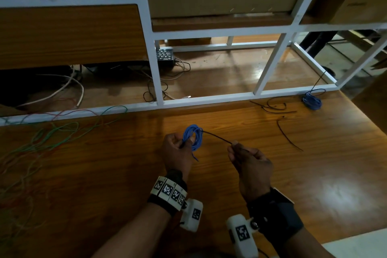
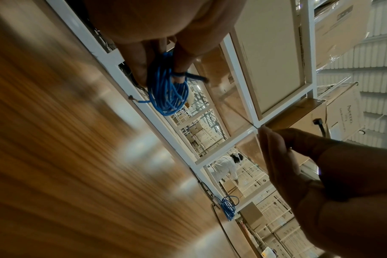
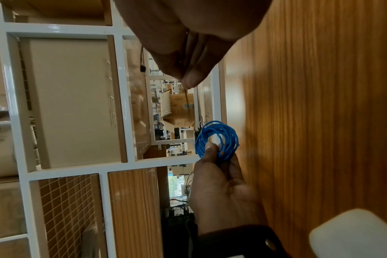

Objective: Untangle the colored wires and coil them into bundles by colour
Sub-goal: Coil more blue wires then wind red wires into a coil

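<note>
The left hand (image 1: 177,151) pinched a blue wire coil (image 1: 193,137) above the wooden table (image 1: 104,174), the coil at its one o'clock. The right hand (image 1: 250,165), at the coil's four o'clock, pinched the black cable tie (image 1: 216,137) running from the coil.

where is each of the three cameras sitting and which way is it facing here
Head: worn on the head, looking forward and down at the wooden table; shows both forearms, left hand and right hand.
Left wrist: looks along the left hand at the blue coil it grips; the right hand appears opposite.
Right wrist: looks along the right hand pinching a black tie; the left hand appears beyond.
Shared: all three show the blue coil.
</note>
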Action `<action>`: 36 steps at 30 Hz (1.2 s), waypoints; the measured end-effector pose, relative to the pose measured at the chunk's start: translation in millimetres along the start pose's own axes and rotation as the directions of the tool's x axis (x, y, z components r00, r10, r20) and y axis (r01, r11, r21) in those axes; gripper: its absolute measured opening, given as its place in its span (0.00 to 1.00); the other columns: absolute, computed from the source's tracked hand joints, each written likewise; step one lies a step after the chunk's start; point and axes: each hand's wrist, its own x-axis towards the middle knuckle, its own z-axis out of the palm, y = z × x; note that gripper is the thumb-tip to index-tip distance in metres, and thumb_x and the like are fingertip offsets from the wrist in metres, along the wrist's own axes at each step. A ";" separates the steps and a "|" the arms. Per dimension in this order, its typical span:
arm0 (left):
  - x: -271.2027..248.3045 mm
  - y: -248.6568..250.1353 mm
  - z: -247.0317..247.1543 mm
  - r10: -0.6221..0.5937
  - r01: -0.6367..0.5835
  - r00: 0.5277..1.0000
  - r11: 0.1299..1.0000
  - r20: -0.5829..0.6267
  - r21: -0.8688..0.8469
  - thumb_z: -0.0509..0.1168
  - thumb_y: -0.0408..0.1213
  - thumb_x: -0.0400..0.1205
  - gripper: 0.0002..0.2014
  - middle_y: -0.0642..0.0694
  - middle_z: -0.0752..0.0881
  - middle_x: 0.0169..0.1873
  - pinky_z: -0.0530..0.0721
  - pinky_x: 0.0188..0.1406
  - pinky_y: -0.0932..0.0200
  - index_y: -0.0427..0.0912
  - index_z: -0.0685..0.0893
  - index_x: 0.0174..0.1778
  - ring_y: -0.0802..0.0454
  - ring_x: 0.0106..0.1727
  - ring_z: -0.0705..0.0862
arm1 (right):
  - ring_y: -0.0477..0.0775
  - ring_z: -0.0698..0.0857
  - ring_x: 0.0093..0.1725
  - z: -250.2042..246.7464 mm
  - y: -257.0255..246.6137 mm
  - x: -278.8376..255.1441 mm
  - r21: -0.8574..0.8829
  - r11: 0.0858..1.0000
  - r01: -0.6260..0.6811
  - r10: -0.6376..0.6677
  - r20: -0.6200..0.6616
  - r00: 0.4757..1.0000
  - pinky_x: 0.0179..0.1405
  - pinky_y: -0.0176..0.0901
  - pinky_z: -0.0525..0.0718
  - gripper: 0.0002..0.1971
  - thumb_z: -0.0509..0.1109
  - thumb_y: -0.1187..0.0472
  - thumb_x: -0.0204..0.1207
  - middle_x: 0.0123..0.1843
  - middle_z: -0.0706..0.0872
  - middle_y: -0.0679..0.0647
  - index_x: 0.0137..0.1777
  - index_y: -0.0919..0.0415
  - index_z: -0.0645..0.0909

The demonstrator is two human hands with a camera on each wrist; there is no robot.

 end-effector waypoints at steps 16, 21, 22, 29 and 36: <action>-14.9 10.7 -1.4 0.056 -0.053 0.997 0.997 -0.053 0.059 0.79 0.43 0.74 0.17 0.41 0.84 0.34 0.83 0.28 0.57 0.43 0.75 0.37 0.51 0.35 0.86 | 0.63 0.94 0.46 4.4 11.3 5.7 -0.132 0.991 0.036 -0.047 -0.080 0.996 0.47 0.53 0.92 0.10 0.79 0.72 0.76 0.38 0.92 0.61 0.42 0.64 0.80; -26.4 11.2 5.1 0.050 -0.052 0.996 0.998 0.069 0.035 0.80 0.41 0.72 0.20 0.51 0.77 0.28 0.81 0.30 0.53 0.48 0.72 0.33 0.55 0.30 0.79 | 0.59 0.95 0.46 10.4 18.3 3.4 -0.202 0.979 0.015 -0.032 -0.079 0.996 0.45 0.53 0.91 0.10 0.81 0.68 0.75 0.38 0.94 0.55 0.41 0.62 0.81; -29.4 11.4 7.3 0.036 -0.038 0.995 0.999 0.092 0.018 0.80 0.40 0.72 0.19 0.51 0.78 0.28 0.81 0.30 0.55 0.46 0.72 0.33 0.56 0.30 0.80 | 0.58 0.95 0.48 11.8 19.7 3.8 -0.196 0.981 -0.006 -0.009 -0.076 0.997 0.48 0.54 0.91 0.11 0.81 0.68 0.75 0.40 0.95 0.55 0.40 0.60 0.80; -30.8 7.4 14.5 -0.031 0.048 0.981 0.996 0.193 -0.081 0.81 0.36 0.70 0.18 0.53 0.82 0.28 0.85 0.37 0.50 0.45 0.74 0.33 0.49 0.38 0.87 | 0.57 0.91 0.58 11.2 18.7 2.5 -0.146 0.982 -0.122 0.124 0.004 0.992 0.65 0.57 0.87 0.08 0.80 0.69 0.75 0.50 0.94 0.60 0.51 0.68 0.85; -23.9 24.2 14.2 -0.067 0.103 0.985 0.968 0.160 -0.228 0.81 0.31 0.70 0.25 0.46 0.90 0.48 0.89 0.44 0.57 0.46 0.78 0.59 0.53 0.53 0.90 | 0.56 0.93 0.54 3.8 17.5 1.8 -0.179 0.978 -0.110 0.136 0.144 0.980 0.56 0.55 0.87 0.13 0.83 0.60 0.74 0.49 0.94 0.58 0.48 0.61 0.81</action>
